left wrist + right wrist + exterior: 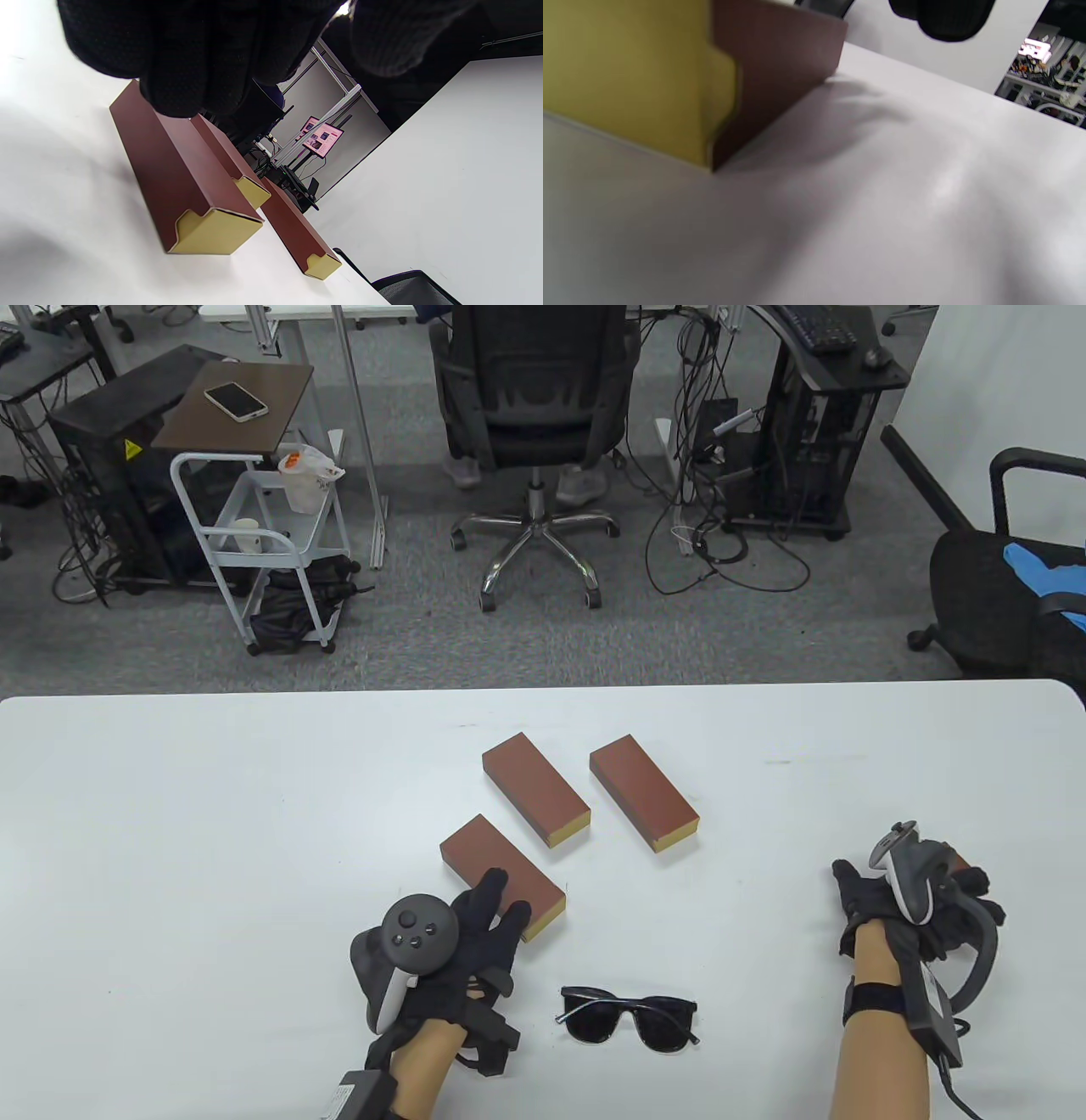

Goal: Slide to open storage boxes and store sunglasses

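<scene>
Table view is showing the sunglasses (629, 1020) lying unfolded near the table's (170, 831) front edge, about midway along it, lenses facing down toward the person. They are looking light and fairly fragile, with thin arms and glossy dark lenses that would smudge or scratch; the sounder hold is probably a pinch at the bridge or along the top of the frame rather than on a lens or a single arm.

Just beyond them, three brown storage boxes are sitting slantwise around the table's middle, each a sleeve with a yellow inner tray showing at its near end. The nearest box (502, 875) is lying just left of the sunglasses, the middle box (536, 789) behind it, and the right box (643, 791) beside that. They are appearing to be stiff, light card, likely to skate on the smooth top unless the sleeve is steadied while the tray is pushed out.

The left hand (462, 954) is reaching onto the nearest box with fingers extended, touching its top and not curled round it. The right hand (920, 903) is resting near the front right corner, well apart from the boxes; whether its fingers are closed I cannot tell.
</scene>
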{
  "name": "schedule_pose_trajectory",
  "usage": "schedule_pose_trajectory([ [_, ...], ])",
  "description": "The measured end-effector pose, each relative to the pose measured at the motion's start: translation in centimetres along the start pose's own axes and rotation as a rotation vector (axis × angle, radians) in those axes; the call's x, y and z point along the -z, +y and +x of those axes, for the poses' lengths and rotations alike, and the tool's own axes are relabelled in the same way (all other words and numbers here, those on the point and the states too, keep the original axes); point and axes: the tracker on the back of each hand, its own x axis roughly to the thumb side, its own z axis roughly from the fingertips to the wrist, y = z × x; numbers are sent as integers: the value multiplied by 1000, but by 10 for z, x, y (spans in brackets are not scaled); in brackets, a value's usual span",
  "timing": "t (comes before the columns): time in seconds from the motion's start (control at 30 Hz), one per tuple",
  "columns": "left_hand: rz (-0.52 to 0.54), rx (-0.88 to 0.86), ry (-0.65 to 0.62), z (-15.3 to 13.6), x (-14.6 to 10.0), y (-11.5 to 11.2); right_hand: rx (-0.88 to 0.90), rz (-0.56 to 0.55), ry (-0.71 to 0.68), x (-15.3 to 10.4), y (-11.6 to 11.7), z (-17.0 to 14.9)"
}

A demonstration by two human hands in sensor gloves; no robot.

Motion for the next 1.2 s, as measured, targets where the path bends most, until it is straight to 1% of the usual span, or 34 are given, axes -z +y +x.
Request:
schedule_pose_trajectory([
  [0.1, -4, -7, 7, -2, 1, -1, 69, 95, 8, 7, 3, 1],
  [0.17, -3, 0, 12, -3, 1, -1, 106, 108, 7, 11, 4, 2],
  [0.37, -2, 13, 27, -5, 3, 0, 175, 133, -9, 11, 2, 1],
  [0.57, 13, 50, 8, -2, 1, -1, 247, 90, -83, 9, 2, -2],
  [0.7, 36, 82, -25, 1, 1, 2, 267, 18, -159, 4, 0, -3],
  [0.77, 41, 83, -48, 3, 0, 3, 272, -34, -218, 0, -5, -4],
  [0.87, 39, 79, -88, 5, 0, 5, 314, -48, -327, -9, -18, -6],
  [0.93, -9, 74, -146, 6, 2, 3, 355, -61, -410, -20, -30, -7],
  [1.0, -34, 105, -190, 6, 3, 2, 351, -54, -511, -28, -38, -7],
  [1.07, -75, 157, -239, 7, 3, 1, 357, -5, -642, -40, -45, -7],
  [1.1, -81, 169, -255, 7, 3, 1, 370, 2, -681, -44, -47, -7],
  [1.13, -92, 179, -283, 8, 3, 1, 390, 23, -759, -51, -51, -7],
  [1.17, -91, 183, -296, 9, 3, 2, 410, 34, -807, -56, -53, -7],
  [1.2, -83, 184, -315, 10, 2, 3, 436, 49, -892, -63, -57, -7],
])
